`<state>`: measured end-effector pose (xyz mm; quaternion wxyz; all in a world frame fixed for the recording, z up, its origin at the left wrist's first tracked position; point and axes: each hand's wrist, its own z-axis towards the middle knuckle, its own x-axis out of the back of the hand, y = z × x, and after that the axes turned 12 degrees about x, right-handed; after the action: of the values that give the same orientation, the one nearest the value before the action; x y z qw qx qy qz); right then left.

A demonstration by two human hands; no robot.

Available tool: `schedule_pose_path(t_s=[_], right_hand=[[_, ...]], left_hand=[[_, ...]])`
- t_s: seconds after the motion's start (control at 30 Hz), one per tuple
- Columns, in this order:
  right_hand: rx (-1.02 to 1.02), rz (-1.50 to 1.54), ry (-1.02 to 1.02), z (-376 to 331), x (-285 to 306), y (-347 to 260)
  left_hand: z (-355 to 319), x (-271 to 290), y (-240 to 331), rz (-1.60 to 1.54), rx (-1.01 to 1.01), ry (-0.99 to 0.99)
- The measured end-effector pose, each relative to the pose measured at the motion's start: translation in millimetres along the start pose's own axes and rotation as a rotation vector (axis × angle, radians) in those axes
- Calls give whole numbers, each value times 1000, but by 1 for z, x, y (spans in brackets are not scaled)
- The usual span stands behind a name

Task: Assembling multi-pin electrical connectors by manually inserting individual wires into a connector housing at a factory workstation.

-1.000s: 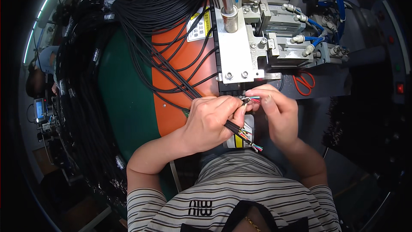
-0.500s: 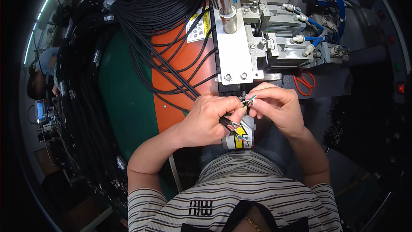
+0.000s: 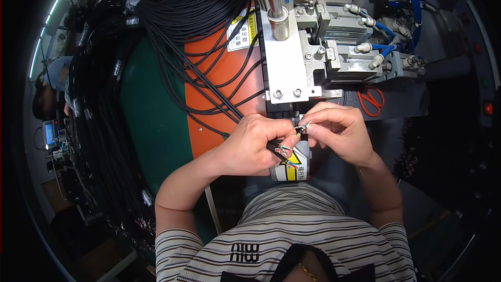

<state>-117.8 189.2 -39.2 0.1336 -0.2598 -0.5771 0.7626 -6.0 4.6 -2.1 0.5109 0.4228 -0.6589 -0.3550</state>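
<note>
Both hands have edged slightly right since the earlier frames, staying just near of the machine's metal block.
Left hand closed around a black cable with coloured wire ends; right hand pinches one stripped wire tip between thumb and forefinger. Black cable bundle far left, over the orange mat; red scissors right.

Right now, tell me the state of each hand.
Left hand: closed around a black cable with stripped coloured wires at its end.
Right hand: fingers pinched on one thin wire tip.
</note>
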Motion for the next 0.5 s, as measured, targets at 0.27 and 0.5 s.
schedule_pose_path(t_s=[0.27, 0.5], right_hand=[[279, -1002, -128, 5, -12, -20], [290, -1093, -109, 2, -12, -10]], left_hand=[[-7, -21, 0, 567, -209, 331], [-10, -18, -4, 677, -243, 356]])
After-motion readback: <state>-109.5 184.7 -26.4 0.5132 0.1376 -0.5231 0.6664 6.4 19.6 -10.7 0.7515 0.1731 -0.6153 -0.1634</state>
